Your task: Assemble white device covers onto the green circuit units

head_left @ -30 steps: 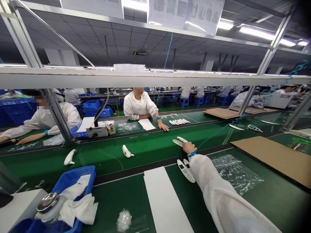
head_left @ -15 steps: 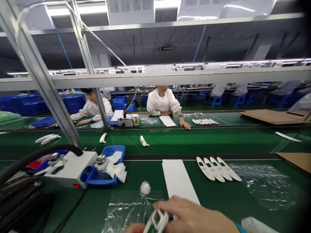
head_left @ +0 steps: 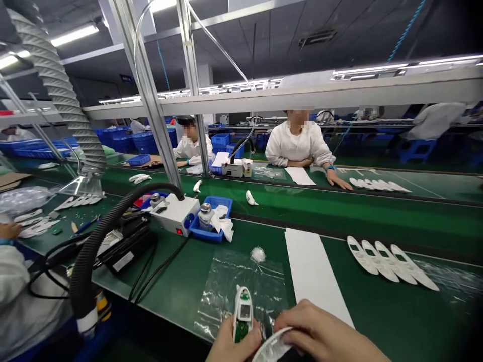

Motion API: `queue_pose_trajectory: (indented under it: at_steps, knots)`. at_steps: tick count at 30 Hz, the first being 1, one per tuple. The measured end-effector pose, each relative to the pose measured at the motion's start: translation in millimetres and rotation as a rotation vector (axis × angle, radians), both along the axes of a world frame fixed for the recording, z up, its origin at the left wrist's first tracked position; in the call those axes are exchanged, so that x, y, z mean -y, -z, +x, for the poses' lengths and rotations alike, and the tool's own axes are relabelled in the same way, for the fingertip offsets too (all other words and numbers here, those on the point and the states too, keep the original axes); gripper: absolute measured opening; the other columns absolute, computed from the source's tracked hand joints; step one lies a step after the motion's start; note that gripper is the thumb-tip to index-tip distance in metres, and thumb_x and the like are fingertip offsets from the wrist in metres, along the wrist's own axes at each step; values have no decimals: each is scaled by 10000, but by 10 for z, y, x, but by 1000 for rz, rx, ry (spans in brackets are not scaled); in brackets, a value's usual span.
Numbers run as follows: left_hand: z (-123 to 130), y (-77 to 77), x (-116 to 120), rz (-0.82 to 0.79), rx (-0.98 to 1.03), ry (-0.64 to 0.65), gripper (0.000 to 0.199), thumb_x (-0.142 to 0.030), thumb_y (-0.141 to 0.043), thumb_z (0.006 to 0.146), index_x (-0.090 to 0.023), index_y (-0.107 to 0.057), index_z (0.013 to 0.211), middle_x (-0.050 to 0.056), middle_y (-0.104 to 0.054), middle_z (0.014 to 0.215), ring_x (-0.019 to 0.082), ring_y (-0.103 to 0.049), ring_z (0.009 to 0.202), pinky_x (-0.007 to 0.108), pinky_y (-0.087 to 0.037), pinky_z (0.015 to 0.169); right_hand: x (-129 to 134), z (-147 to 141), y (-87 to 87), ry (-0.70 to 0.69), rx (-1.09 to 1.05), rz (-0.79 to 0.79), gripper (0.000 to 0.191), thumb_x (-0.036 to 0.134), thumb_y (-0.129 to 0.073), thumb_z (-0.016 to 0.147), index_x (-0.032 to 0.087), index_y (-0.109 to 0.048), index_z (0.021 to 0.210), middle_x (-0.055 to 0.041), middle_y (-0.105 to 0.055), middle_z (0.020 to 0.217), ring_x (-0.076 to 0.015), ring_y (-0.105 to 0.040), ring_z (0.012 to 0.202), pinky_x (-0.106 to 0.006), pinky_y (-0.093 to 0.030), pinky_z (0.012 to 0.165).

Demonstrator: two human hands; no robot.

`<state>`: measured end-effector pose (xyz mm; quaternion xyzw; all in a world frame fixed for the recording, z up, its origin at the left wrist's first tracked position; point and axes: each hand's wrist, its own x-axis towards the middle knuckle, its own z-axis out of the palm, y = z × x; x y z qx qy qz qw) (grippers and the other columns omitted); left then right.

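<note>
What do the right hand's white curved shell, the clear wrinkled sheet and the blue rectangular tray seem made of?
White shell: probably plastic, smooth, thin-rimmed. Clear sheet: likely glossy plastic film; bright creases, green showing through. Blue tray: probably smooth rigid plastic, evenly coloured walls.

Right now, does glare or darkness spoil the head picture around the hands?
Head view, near the left hand: glare streaks the clear plastic sheet; the green board shows, its fine detail too small to tell. Head view, higher up: a ceiling lamp blows out to white; the top right corner is black.
</note>
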<state>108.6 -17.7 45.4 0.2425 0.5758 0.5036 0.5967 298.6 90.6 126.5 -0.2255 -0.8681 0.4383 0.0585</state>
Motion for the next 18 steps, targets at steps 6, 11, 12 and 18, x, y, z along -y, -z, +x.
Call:
queue_pose_trajectory:
  at_steps: [6,11,12,18]
  knots:
    - [94,158,149,-104,26,85,503,-234,-868,436,-131,-621,862,11,-651,750,160,-573,712,277,-418,720,31,-136,222,57,59,-167,54,195,-636,804,191,-682,775,47,-535,564,-109,-483,528,-194,-330,492]
    - [161,194,194,-129,-45,-3,463,-181,-750,486,-113,-609,922,52,-674,786,212,-618,751,308,-443,732,188,-224,382,287,-73,-86,36,187,-584,834,211,-582,808,13,-597,801,-155,-524,762,-234,-393,664]
    - [176,175,196,-107,-62,-3,436,-180,-732,492,-110,-618,907,47,-668,767,205,-606,726,303,-441,712,225,-248,422,318,-104,-94,71,205,-549,868,209,-559,798,12,-579,787,-151,-520,737,-238,-393,650]
    - [208,92,187,-28,-207,-30,166,-201,-678,543,-136,-624,686,-27,-551,592,127,-447,597,256,-386,599,437,-330,522,393,-294,122,109,266,-445,965,223,-504,884,-41,-524,903,-183,-535,782,-292,-437,672]
